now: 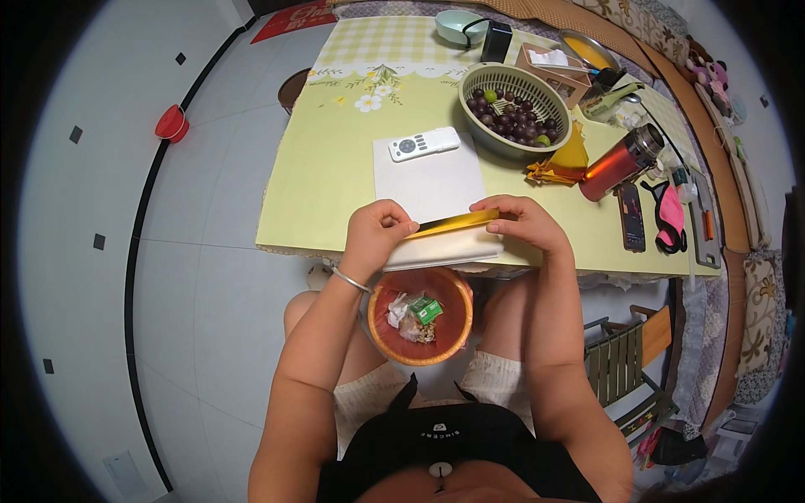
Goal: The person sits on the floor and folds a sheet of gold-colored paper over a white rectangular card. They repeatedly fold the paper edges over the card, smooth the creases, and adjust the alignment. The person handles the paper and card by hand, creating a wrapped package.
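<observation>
Both hands hold a sheet of gold paper [453,223] edge-on at the near edge of the tabletop [335,176], just above a white sheet of paper [432,180] that lies flat before the person. The left hand [376,230] has its fingers curled and pinched on the left end of the gold sheet; the right hand [521,220] has its fingers pressed together over the right end, thumb beneath — so the sheet is held taut between the two. It looks like a fold or crease in the making, and to do it well the two ends should be kept level and the edges matched before any pressure goes down the middle; a fingertip run from the centre outward would likely set a cleaner line than squeezing from one end. A finished-looking pile of folded gold paper [560,163] lies farther right, beside a green colander of dark grapes [515,111], with a white remote control [423,144] on the far end of the white sheet and a red thermos flask [620,163] well to the right. Below the table edge, between the knees, stands an orange waste bin [419,314] with scraps in it.
</observation>
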